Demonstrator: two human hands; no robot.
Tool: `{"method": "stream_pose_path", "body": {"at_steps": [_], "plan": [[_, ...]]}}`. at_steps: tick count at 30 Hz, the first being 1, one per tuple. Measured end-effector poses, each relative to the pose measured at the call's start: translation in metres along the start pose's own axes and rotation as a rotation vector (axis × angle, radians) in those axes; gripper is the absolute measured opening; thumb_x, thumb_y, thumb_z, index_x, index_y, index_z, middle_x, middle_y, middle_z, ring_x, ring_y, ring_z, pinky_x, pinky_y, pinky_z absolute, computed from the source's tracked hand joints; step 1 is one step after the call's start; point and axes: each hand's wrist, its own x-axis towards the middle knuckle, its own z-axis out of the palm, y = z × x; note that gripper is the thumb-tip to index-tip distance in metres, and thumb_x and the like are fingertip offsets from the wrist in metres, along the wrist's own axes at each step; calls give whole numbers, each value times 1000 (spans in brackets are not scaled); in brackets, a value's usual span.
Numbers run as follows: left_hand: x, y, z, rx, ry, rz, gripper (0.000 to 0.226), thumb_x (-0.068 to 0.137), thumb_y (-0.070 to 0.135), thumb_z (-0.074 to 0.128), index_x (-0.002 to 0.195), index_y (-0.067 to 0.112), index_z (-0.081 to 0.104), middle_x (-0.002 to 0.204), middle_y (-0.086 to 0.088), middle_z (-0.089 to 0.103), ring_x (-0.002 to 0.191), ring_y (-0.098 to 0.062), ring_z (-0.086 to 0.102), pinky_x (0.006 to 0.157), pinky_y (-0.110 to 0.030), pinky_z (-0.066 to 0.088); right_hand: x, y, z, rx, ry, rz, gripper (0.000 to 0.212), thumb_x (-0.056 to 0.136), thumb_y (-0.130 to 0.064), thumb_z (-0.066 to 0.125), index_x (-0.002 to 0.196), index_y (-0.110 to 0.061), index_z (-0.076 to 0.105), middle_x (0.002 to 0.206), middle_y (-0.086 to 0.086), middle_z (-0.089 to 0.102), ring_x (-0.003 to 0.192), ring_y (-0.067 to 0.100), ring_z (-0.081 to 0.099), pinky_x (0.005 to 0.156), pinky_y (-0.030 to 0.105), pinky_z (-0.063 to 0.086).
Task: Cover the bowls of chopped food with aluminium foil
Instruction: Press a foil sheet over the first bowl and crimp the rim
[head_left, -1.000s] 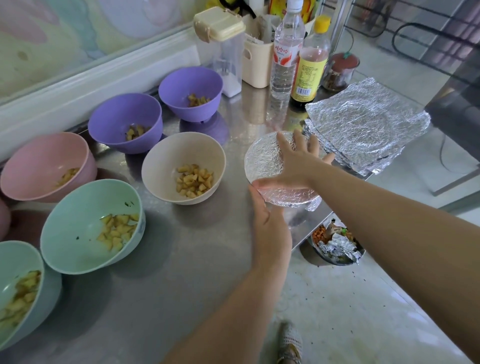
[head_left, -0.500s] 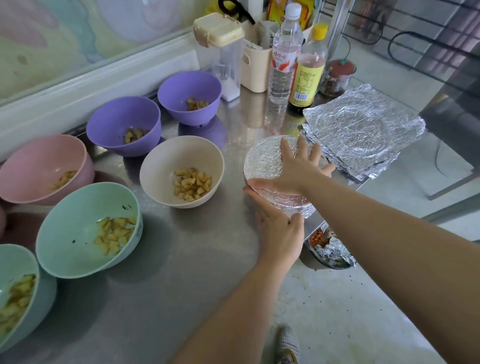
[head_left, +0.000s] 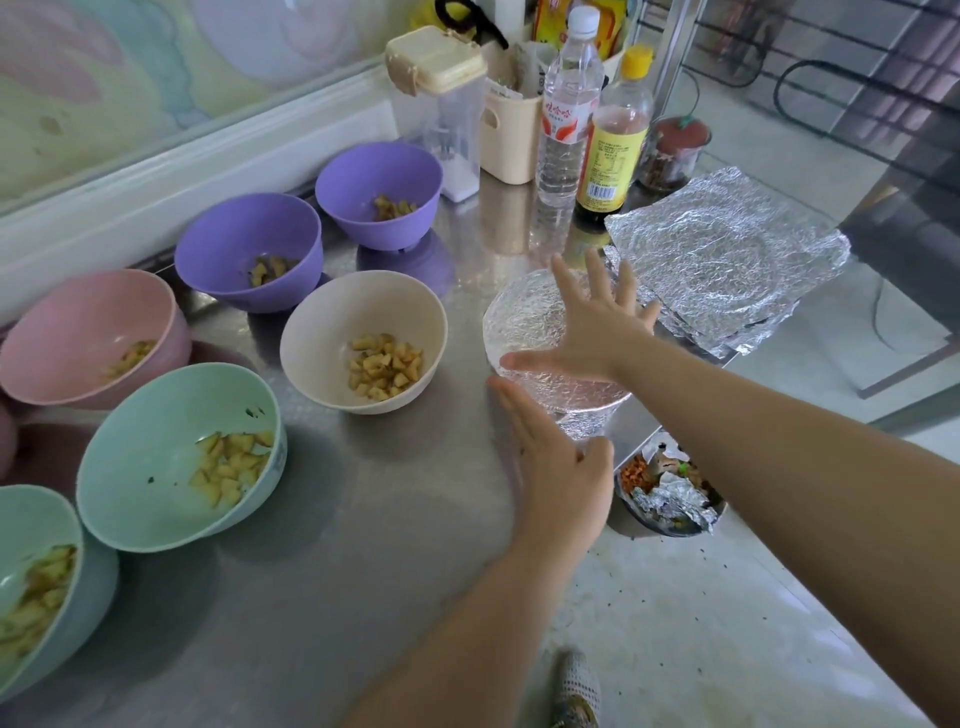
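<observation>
A foil-covered bowl (head_left: 524, 325) stands near the steel table's right edge. My right hand (head_left: 597, 325) lies flat on its foil top with fingers spread. My left hand (head_left: 553, 462) presses straight fingers against the bowl's near side. Left of it are uncovered bowls of chopped food: a beige bowl (head_left: 322, 332), two purple bowls (head_left: 234, 244) (head_left: 363, 176), a pink bowl (head_left: 78, 322), a green bowl (head_left: 145, 447) and another green bowl (head_left: 31, 525) at the left edge. A stack of foil sheets (head_left: 727, 254) lies to the right of the covered bowl.
Bottles (head_left: 566, 114) (head_left: 615, 140), a clear container (head_left: 441, 104), a beige caddy (head_left: 511, 140) and a red jar (head_left: 675, 150) crowd the back of the steel table (head_left: 337, 597). A metal bowl of scraps and crumpled foil (head_left: 670, 499) sits on the floor below the table edge.
My left hand has slid from the bowl's near-left rim round to its near side. My right hand has stayed flat on the foil top.
</observation>
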Motion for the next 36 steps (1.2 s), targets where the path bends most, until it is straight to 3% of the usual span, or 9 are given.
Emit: {"method": "stream_pose_path", "body": {"at_steps": [2,8,14,17,19,22,28,32,36], "plan": [[2,5,3,9,-14,-19,102,89,13,47,150,23,-34,160,15,-29,123,26,-26,124,-32,-1,3,0,2,-28,-15,-45,145,49,-104,51,156,-41,-24,166,-2,-29,150,43,-25,111,81,-1],[10,12,7,5,35,-80,106,91,10,51,147,19,-38,164,7,-22,149,-11,-3,112,-20,3,2,-6,4,-30,-26,20,144,51,-104,49,158,-37,-20,169,-2,-21,152,43,-19,110,79,3],[23,10,9,-23,51,-156,112,88,28,55,144,22,-43,167,-3,-6,149,-23,13,121,-38,24,-1,-9,12,22,0,90,145,50,-106,45,158,-35,-20,167,3,-28,151,42,-24,112,75,-1],[39,-23,10,11,-36,-176,109,72,49,52,157,24,-12,165,-7,14,150,-24,21,121,-46,25,-3,-9,13,43,-4,105,144,52,-105,46,158,-34,-22,164,8,-33,150,43,-27,111,76,-5],[38,-28,0,-49,-67,-142,100,73,38,58,157,29,5,157,1,32,143,-15,36,119,-41,31,-3,-10,12,55,-19,114,146,52,-105,47,157,-33,-25,162,10,-36,149,43,-29,111,77,-6],[29,-21,-19,-214,-4,-120,91,85,12,62,154,36,9,138,17,47,127,1,50,104,-26,43,1,-13,7,44,-33,111,147,49,-106,45,156,-35,-26,160,10,-39,147,46,-31,108,81,-6],[27,-25,-28,-192,143,-116,73,82,29,77,140,26,32,111,13,64,99,-5,64,91,-33,55,4,-16,7,-3,-65,85,147,49,-105,48,156,-36,-25,162,7,-36,146,44,-35,104,83,-8],[24,-24,-21,-150,190,-48,64,79,28,80,119,30,30,101,15,64,73,-2,57,79,-28,54,4,-16,8,-4,-67,90,147,49,-105,48,156,-36,-25,162,7,-37,146,43,-34,107,83,-7],[21,-26,-17,-105,221,0,49,83,22,77,108,29,36,99,12,63,73,-7,56,75,-27,53,4,-15,9,-12,-67,88,147,49,-106,45,156,-35,-25,162,7,-37,146,43,-34,107,83,-6]]}}
